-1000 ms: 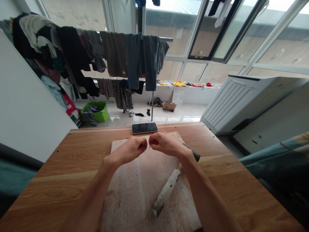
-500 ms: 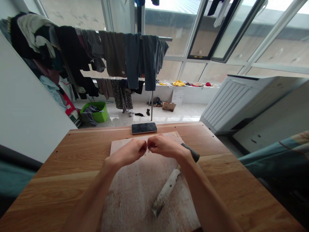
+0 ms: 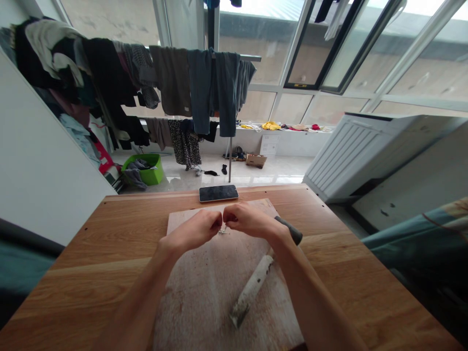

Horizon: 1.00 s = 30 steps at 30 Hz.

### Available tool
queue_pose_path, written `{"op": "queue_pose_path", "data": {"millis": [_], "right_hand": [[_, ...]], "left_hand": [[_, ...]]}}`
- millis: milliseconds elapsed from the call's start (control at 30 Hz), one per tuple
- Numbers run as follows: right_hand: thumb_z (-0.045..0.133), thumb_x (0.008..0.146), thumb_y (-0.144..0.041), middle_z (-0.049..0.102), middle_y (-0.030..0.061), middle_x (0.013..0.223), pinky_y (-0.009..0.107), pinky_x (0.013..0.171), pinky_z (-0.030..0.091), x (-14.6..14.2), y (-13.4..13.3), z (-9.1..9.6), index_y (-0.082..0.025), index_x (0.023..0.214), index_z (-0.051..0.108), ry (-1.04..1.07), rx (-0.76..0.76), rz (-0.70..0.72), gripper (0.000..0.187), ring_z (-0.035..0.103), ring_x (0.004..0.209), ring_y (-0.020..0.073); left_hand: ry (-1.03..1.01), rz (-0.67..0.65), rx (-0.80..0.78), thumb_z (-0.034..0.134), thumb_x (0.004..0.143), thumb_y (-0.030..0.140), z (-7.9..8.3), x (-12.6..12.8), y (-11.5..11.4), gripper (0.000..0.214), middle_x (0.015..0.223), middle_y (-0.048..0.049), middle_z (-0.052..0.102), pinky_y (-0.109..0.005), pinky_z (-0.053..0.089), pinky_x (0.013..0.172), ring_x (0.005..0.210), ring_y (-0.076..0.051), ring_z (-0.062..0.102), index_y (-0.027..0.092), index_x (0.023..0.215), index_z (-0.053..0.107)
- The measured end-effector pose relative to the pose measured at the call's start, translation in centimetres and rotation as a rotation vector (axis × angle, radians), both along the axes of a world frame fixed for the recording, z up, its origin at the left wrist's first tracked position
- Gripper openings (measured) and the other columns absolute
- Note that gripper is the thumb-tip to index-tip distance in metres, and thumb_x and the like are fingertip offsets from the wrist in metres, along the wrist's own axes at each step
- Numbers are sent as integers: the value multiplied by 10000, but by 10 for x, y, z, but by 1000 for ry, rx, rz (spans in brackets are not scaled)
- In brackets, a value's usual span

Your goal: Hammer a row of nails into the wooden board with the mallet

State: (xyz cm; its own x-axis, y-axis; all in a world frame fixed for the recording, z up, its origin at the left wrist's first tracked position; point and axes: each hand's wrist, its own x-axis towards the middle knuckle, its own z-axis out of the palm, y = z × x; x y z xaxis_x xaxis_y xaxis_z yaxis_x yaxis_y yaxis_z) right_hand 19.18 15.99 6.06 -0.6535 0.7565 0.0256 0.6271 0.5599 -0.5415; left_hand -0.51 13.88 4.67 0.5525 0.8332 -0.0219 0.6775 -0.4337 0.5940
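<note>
My left hand (image 3: 205, 225) and my right hand (image 3: 241, 217) meet knuckle to knuckle over the far part of a pale, worn board (image 3: 204, 287). Both are closed in a pinch, and whatever sits between the fingers is hidden. Just beneath them are several thin, pale slivers (image 3: 224, 232), too small to name. Partly behind my right forearm lies a hammer-like tool, with a dark cylindrical head (image 3: 290, 231) and a chipped white handle (image 3: 252, 291) pointing toward me.
A phone (image 3: 218, 193) lies beyond the board on the wooden table (image 3: 120, 234). Past the table's far edge are a green basket (image 3: 155, 170), hanging clothes (image 3: 175, 80) and a small cardboard box (image 3: 256, 161). A white ribbed unit (image 3: 343, 151) stands at right.
Thin pale slivers now show more plainly below my fingers, where short strands stuck out from both pinches before. My hands have barely moved; the tool and phone stay put.
</note>
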Motion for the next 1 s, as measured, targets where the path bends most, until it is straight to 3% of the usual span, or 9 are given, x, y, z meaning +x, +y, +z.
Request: {"op": "queue_pose_path", "data": {"millis": [667, 833, 1000], "right_hand": [[565, 803, -46, 717, 41, 778, 235, 639, 384, -2, -3, 6, -148, 802, 700, 8, 20, -4, 169, 593, 701, 136], [524, 815, -30, 699, 23, 736, 235, 639, 419, -4, -6, 9, -150, 954, 669, 42, -94, -31, 234, 619, 699, 146], [498, 865, -60, 712, 23, 754, 235, 612, 431, -3, -6, 9, -156, 1057, 622, 64, -173, -41, 248, 632, 660, 141]], "left_hand": [[-33, -24, 4, 474, 864, 140, 7, 2, -2, 161, 727, -1, 629, -260, 352, 610, 678, -145, 548, 175, 736, 566], [-88, -72, -43, 472, 853, 124, 10, 2, -3, 148, 750, 4, 645, -250, 370, 610, 676, -137, 549, 178, 791, 595], [-29, -65, -45, 498, 825, 121, 11, 3, -4, 138, 751, -11, 652, -252, 373, 603, 680, -141, 565, 173, 725, 578]]}}
